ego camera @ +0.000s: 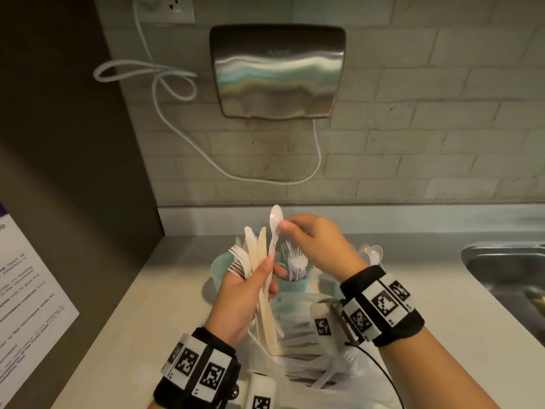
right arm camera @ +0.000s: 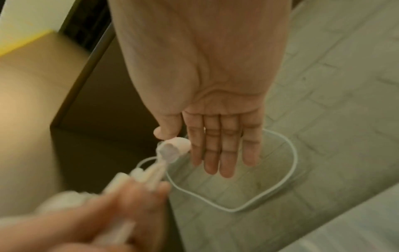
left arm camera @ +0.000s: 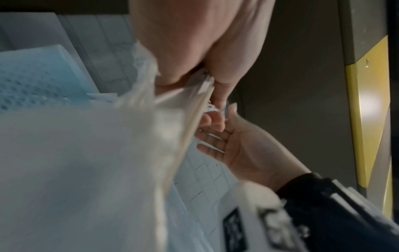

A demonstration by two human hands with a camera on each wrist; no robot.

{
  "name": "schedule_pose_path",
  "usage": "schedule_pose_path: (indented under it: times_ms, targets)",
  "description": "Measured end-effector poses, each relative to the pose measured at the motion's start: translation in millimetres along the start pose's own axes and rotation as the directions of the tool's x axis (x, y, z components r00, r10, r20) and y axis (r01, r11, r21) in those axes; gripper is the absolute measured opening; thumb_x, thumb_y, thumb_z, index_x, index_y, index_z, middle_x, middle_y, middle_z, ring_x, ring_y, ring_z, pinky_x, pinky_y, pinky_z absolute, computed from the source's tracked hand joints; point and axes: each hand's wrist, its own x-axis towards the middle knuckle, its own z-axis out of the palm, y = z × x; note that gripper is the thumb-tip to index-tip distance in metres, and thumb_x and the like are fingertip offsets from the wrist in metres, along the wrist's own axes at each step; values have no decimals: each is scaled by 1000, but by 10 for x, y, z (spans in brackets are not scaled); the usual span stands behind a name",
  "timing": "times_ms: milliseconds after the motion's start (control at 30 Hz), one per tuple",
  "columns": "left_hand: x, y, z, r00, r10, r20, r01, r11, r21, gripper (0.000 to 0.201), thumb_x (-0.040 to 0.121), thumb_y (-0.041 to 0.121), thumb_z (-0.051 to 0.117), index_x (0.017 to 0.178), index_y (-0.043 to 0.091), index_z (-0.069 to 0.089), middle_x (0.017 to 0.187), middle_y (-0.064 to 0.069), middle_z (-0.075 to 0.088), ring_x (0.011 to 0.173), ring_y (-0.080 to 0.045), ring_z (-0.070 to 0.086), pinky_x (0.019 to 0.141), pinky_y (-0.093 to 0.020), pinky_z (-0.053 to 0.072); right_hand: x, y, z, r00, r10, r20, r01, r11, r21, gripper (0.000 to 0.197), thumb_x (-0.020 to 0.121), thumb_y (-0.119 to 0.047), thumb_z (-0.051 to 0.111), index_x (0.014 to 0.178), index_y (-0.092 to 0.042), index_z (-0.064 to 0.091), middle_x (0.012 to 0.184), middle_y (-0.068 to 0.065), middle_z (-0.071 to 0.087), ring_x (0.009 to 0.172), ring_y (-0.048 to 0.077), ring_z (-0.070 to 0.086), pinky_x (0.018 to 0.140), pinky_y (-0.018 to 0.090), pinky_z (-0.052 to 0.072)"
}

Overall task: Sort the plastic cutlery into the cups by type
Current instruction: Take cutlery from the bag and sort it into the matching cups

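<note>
My left hand (ego camera: pixel 250 290) grips an upright bundle of plastic cutlery (ego camera: pixel 259 261): white forks, beige knives and one white spoon (ego camera: pixel 275 228) that sticks out highest. My right hand (ego camera: pixel 312 243) pinches the bowl of that spoon between thumb and forefinger; the right wrist view shows the spoon bowl (right arm camera: pixel 172 150) at the thumb tip, the other fingers (right arm camera: pixel 218 153) straight. Behind the hands stand teal perforated cups: one at the left (ego camera: pixel 218 261), one with forks (ego camera: pixel 298 278), one with spoons (ego camera: pixel 371 252). The left wrist view is blurred, showing the bundle (left arm camera: pixel 190 127) and right hand (left arm camera: pixel 248 150).
A clear plastic bag (ego camera: pixel 309 349) with more cutlery lies on the grey counter (ego camera: pixel 147 305) below my hands. A steel sink (ego camera: pixel 507 276) is at the right. On the tiled wall hang a hand dryer (ego camera: pixel 277 72) and a looped white cord (ego camera: pixel 177 84). A dark panel with a paper notice (ego camera: pixel 29 290) closes the left.
</note>
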Motion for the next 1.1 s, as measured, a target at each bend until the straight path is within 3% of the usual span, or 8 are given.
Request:
schedule_pose_path:
  times_ms: [133,233,433,567,667,800,933,1100]
  targets:
    - [-2,25,78,1000,-4,21,4,1000,-15,20,93,16,52,104,7,65,73,-10,68,55,-15,53,52,-22,47,-57,-75,46,997,82,-3,-78,956,284,28,84,-33,68,100,-10,66,92,7,71,84,19,68,78,30,53]
    - [-15,23,75,999,-16,41,17,1000,-25,24,93,18,52,109,6,65,78,-15,68,55,-16,54,52,-22,47,-74,-67,90,989,144,-20,-117,871,478,20,86,-19,67,98,-5,58,76,4,69,59,6,65,60,18,51]
    - [1,10,39,997,-30,-68,27,999,-47,17,94,17,53,91,5,63,67,-12,64,53,-18,58,54,-26,49,-124,-165,-75,971,139,-196,63,638,768,8,95,-14,53,101,-9,51,73,8,66,60,20,68,55,24,53]
    - [26,-9,36,993,-8,-115,5,1000,-21,14,92,18,55,83,8,57,53,0,39,44,-12,36,42,-21,34,-149,-178,-96,973,119,-198,66,677,733,13,97,-19,48,101,-7,52,68,5,52,47,18,50,42,25,43]
    - [22,-3,69,995,28,-95,-27,1000,14,11,92,16,55,84,10,53,52,3,34,44,-9,31,41,-20,29,-144,-49,15,980,143,-136,-31,792,610,29,97,-26,49,98,1,57,66,4,43,53,12,37,50,24,32]
    - [33,39,69,996,38,-80,-37,999,19,9,93,19,55,89,11,57,53,5,34,45,-9,32,43,-19,31,-142,121,-87,951,179,-253,-25,858,513,25,99,-16,43,112,-7,63,72,-6,51,62,7,45,61,17,39]
    - [32,54,65,998,26,-50,-26,1000,-2,10,93,21,55,88,13,59,57,1,43,53,-13,40,58,-26,40,-145,377,-349,868,221,-445,62,840,539,17,95,-5,49,107,-15,57,87,-2,61,80,11,59,81,23,49]
    - [-14,80,223,999,31,18,-30,999,-28,20,95,19,50,80,10,60,59,-4,55,62,-19,52,71,-33,48,-172,773,-383,776,310,-549,49,839,542,21,89,-2,58,87,-22,55,87,2,61,80,13,59,71,13,48]
